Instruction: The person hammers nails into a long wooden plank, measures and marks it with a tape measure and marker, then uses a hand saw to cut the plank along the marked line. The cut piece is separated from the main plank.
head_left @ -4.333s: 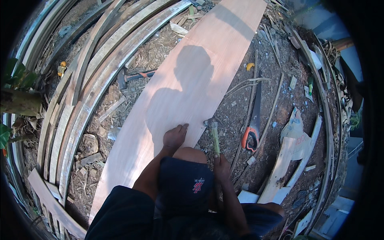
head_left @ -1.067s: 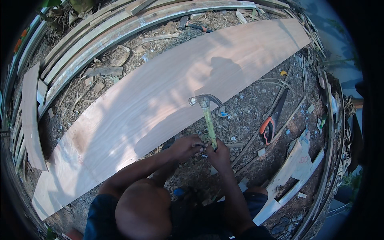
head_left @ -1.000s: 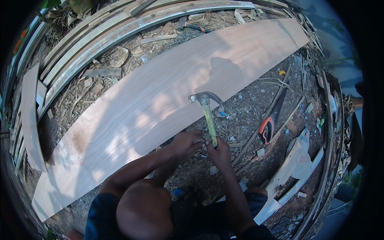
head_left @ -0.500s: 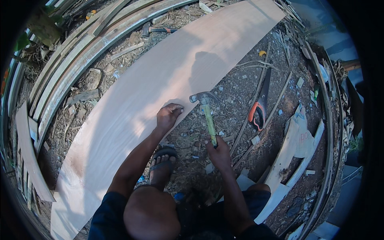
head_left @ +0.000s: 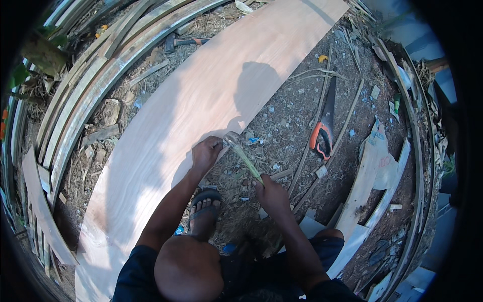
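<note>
The right hand (head_left: 273, 195) is closed around the lower end of the handle of a hammer (head_left: 246, 161), which slants forward and leftward from the grip so that its head sits just beyond the left hand's fingertips. The left hand (head_left: 205, 152) is curled over the right-hand edge of a long plywood sheet (head_left: 146, 146), the hammer head right beside its fingers; whether they pinch anything, or whether the head touches the sheet, cannot be told.
</note>
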{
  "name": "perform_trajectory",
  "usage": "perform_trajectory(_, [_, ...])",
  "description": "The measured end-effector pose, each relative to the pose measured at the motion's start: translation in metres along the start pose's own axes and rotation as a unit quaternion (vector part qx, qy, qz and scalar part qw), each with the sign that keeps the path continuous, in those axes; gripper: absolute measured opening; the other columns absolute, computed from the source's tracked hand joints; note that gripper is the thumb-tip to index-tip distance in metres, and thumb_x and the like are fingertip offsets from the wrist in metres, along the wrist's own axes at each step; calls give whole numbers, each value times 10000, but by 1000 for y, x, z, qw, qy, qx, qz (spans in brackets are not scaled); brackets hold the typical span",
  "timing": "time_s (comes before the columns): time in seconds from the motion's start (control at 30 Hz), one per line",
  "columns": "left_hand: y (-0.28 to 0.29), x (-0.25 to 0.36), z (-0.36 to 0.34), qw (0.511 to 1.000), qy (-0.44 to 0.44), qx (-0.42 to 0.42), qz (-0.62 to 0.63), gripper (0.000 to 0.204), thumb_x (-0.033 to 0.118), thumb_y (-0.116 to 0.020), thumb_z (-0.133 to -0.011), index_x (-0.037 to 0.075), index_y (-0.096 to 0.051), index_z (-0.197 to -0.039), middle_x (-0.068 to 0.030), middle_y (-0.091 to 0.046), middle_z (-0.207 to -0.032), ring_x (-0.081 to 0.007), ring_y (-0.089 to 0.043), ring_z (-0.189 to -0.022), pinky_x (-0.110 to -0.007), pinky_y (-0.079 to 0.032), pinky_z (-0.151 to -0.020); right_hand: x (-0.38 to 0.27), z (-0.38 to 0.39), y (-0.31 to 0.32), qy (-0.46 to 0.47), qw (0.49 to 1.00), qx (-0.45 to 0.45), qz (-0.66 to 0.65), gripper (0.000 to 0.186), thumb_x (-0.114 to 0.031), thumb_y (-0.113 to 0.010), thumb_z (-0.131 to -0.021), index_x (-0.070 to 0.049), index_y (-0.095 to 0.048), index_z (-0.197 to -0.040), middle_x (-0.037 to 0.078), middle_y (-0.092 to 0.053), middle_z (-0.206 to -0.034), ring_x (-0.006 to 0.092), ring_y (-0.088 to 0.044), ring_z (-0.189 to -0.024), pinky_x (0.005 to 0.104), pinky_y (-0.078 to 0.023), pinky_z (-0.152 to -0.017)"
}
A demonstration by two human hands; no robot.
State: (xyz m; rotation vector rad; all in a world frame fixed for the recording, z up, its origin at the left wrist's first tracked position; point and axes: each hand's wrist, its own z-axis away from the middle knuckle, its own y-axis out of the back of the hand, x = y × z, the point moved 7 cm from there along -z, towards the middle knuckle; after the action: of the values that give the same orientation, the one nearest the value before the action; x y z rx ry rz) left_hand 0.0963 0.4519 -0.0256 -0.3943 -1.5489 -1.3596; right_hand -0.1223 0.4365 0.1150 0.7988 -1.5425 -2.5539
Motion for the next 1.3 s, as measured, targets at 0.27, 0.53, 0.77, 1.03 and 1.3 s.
perform_trajectory(0.27, [42, -9, 12, 971, -101, 170, -135, 195, 244, -671, -891, 172, -693, -1071, -13, -655, -976, -240, -692, -752, -352, -570, -605, -7, 19, 23, 81, 943, 113, -302, 340, -334, -489, -1017, -1, -516, -1081, 156, -594, -653, 296, -625, -582, 390, -472, -563])
perform_trajectory(0.53, [42, -10, 9, 944, -117, 159, -262, 206, 270, -630, -916, 189, -680, -1099, -1, -650, -826, -205, -668, -605, -336, -537, -493, 2, -2, -18, 18, 993, -36, -112, 295, -320, -466, -1028, -31, -511, -1071, 106, -549, -645, 216, -573, -569, 369, -467, -545])
perform_trajectory(0.77, [43, -11, 13, 944, -121, 162, -261, 210, 252, -635, -910, 184, -683, -1103, 0, -652, -819, -193, -665, -610, -326, -537, -502, -5, 19, 17, 281, 769, 221, -529, 260, -338, -476, -1029, -84, -503, -1081, 27, -490, -723, 135, -437, -544, 327, -444, -541])
perform_trajectory(1.03, [43, -6, 13, 937, -139, 178, -267, 209, 254, -636, -908, 191, -686, -1101, -3, -640, -786, -187, -665, -609, -328, -539, -508, 26, -5, -48, 18, 966, -15, -256, 285, -327, -509, -1010, -52, -528, -1082, 168, -580, -653, 339, -590, -572, 423, -505, -610])
perform_trajectory(1.3, [43, -7, 11, 944, -109, 157, -268, 209, 237, -636, -917, 201, -690, -1115, -9, -645, -767, -194, -665, -624, -333, -526, -498, -13, -2, -23, 164, 922, 125, -327, 279, -333, -509, -1008, -64, -501, -1080, 103, -539, -709, 226, -537, -578, 375, -466, -556])
